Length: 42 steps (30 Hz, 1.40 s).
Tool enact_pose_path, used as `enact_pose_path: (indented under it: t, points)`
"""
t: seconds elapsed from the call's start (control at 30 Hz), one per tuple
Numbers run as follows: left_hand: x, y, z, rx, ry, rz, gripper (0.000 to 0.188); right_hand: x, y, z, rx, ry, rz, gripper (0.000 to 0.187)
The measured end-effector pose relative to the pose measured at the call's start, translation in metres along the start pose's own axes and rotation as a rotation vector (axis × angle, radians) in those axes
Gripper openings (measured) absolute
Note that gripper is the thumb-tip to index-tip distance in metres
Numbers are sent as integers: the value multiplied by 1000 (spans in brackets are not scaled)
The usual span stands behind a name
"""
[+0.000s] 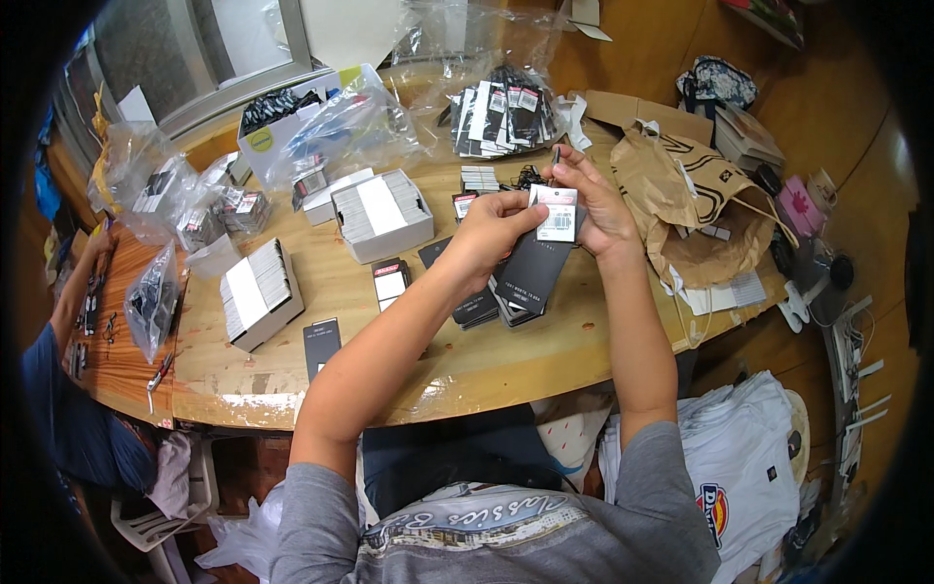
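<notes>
My left hand (pixel 494 232) pinches a white barcode tag (pixel 556 216) together with a long black hang tag (pixel 533 274) beneath it. Close by on the right, my right hand (pixel 603 209) has thumb and forefinger closed on a thin black tag string (pixel 556 156) above the tags' upper end. Whether the string passes through a hole in the tags is too small to tell. More black hang tags (pixel 475 310) lie piled on the table under my hands. Black strings (pixel 525 179) sit in a small heap just beyond my fingers.
Two open boxes of white cards (pixel 389 238) (pixel 261 292) stand left of my forearm. Bagged tags (pixel 501 117) lie at the back, beside a box of black strings (pixel 282 112). A brown paper bag (pixel 637 185) is at right. Another person's hand (pixel 97 243) works at far left.
</notes>
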<state>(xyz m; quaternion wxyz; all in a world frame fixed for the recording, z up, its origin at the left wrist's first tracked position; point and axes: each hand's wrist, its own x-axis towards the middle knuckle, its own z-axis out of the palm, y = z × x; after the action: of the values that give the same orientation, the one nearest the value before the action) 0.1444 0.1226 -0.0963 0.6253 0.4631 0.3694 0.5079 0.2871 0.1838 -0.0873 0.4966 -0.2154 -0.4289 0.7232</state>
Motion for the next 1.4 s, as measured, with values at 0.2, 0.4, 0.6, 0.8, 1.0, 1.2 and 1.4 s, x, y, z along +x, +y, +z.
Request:
enact_pose_path:
  t: [0.2,0.4,0.6,0.8,1.0,1.2,1.4]
  points:
    - [-20,-2,-9,-80,-58,-29,17,6,-5,-9,254,-8,-2,16]
    - [-59,0,-18,47,-24,-107,18,19,-30,-28,265,-47,-185,18]
    - [-78,5,-32,31,140,30,19,-9,-50,9,151,-112,-431,8]
    - [-73,12,-38,-128,173,333,23,-60,-31,67,-526,-100,-369,6]
    - [-83,20,-17,208,401,616,23,-71,3,90,-719,-45,-277,7]
    - [-90,21,-17,471,500,796,22,-71,16,93,-610,-50,-343,5]
    - [-92,20,-15,658,480,957,20,-69,20,89,-574,-85,-385,5]
